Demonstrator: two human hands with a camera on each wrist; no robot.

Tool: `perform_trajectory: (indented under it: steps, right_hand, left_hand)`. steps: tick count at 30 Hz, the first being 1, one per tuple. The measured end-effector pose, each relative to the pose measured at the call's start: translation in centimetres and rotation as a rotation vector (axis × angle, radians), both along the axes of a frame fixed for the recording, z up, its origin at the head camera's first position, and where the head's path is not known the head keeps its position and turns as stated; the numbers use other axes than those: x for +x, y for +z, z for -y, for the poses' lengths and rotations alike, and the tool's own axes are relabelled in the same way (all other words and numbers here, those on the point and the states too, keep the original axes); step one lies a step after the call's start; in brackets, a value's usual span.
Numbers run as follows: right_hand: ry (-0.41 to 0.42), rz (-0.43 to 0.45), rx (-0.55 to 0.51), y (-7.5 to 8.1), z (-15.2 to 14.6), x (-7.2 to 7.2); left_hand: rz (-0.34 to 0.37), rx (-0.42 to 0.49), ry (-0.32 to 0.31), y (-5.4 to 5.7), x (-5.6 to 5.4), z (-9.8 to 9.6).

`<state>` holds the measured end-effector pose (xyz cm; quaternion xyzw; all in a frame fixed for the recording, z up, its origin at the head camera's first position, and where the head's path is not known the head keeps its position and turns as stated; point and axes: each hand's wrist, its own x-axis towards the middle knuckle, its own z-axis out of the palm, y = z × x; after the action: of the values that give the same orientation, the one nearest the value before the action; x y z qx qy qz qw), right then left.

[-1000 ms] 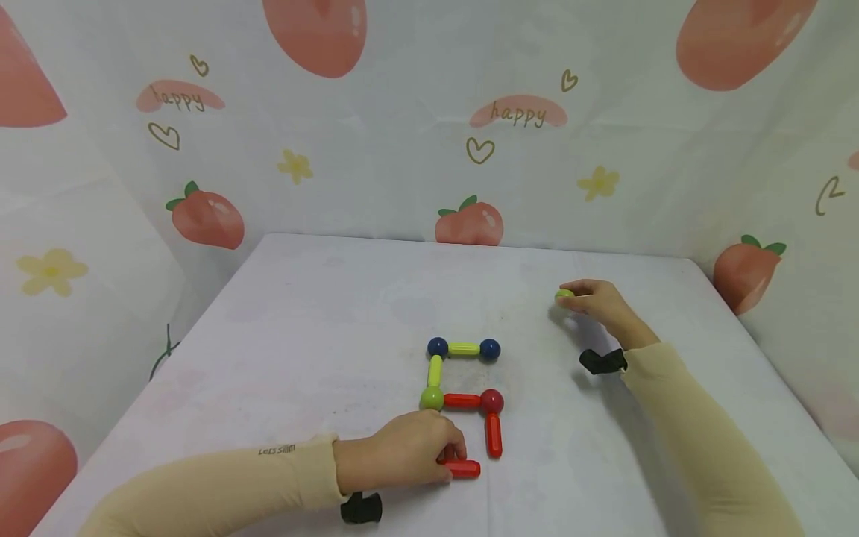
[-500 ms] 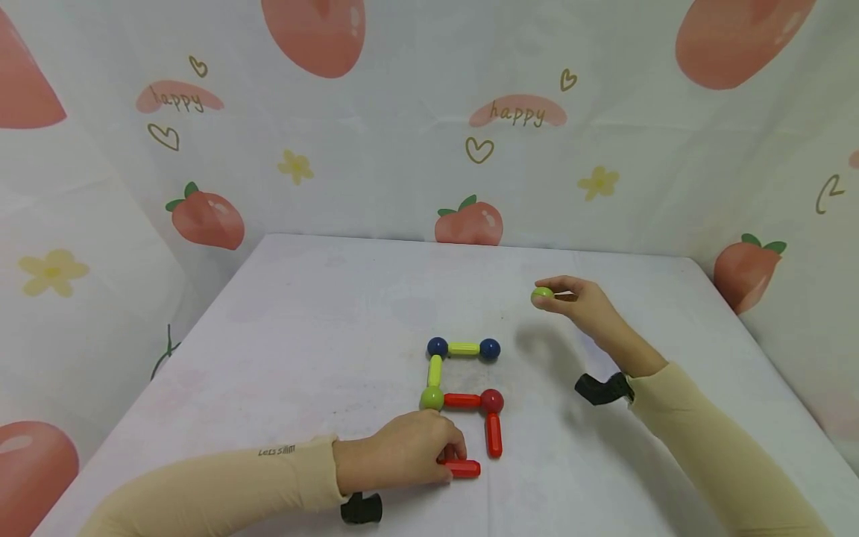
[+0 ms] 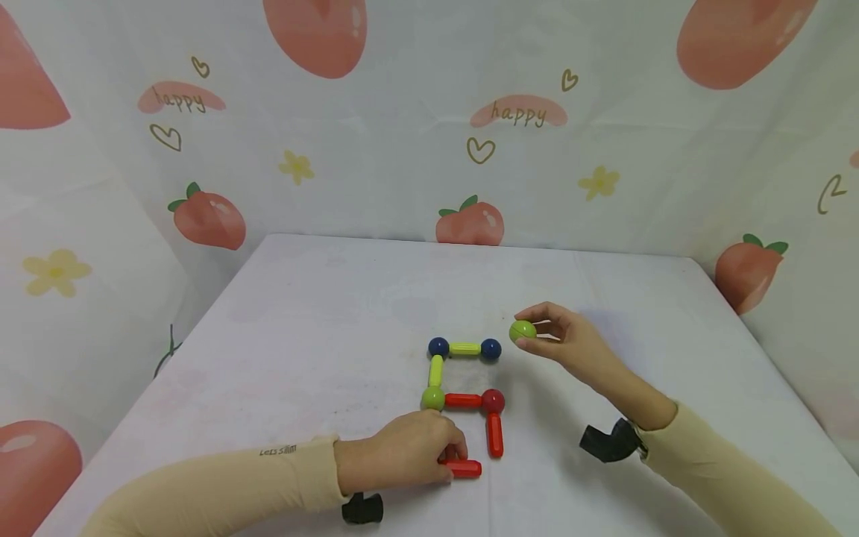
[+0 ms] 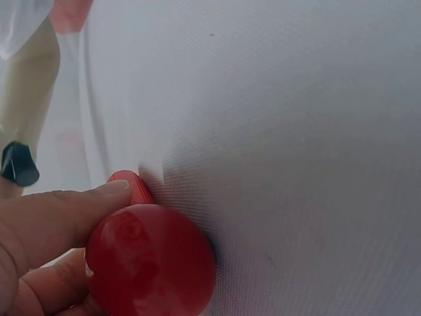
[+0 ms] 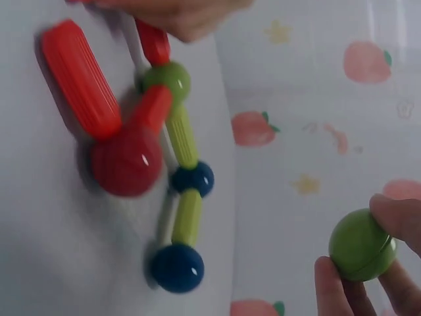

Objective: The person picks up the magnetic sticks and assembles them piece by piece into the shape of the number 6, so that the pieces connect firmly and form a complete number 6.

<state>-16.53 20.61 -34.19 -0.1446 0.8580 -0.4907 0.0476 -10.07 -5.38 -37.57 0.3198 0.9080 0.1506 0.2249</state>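
Thumb and fingers of my right hand [image 3: 570, 343] pinch a green ball [image 3: 523, 332], held up right of the pieces on the table. My left hand [image 3: 406, 451] is low at the front, its thumb and fingers gripping a red magnetic rod [image 3: 464, 468] beside a red ball [image 4: 151, 263] that the head view hides. The joined pieces behind it include a second green ball [image 3: 433, 397], yellow-green rods [image 3: 464, 348], blue balls [image 3: 491, 349], a red rod [image 3: 463, 400] and a dark red ball [image 3: 493, 401]. From that ball another red rod [image 3: 495, 435] points toward the front, its near end free.
A white cloth covers the table [image 3: 322, 321], and a fruit-print curtain [image 3: 389, 149] hangs behind it. Black wrist straps [image 3: 611, 441] show at both wrists. A thin dark green cord [image 3: 168, 350] hangs by the table's left edge.
My right hand has lifted the green ball off the far right of the table and brought it left and nearer, beside the blue ball. My left hand stays in place.
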Motion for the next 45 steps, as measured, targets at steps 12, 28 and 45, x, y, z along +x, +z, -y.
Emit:
perform_trajectory:
  steps: [12,28,45]
  right_hand:
    - [0.234,0.078,-0.054,-1.3,1.5,3.7]
    - [0.379,0.238,-0.008,-4.5,2.0,6.8]
    - [0.388,0.314,0.037,-6.1,2.1,7.8]
  left_hand:
    - [-0.002,-0.005,-0.005,0.0,-0.1,0.0]
    - [0.007,-0.007,0.003,0.0,0.0,0.0]
    - [0.003,0.004,0.002,0.0,0.0,0.0]
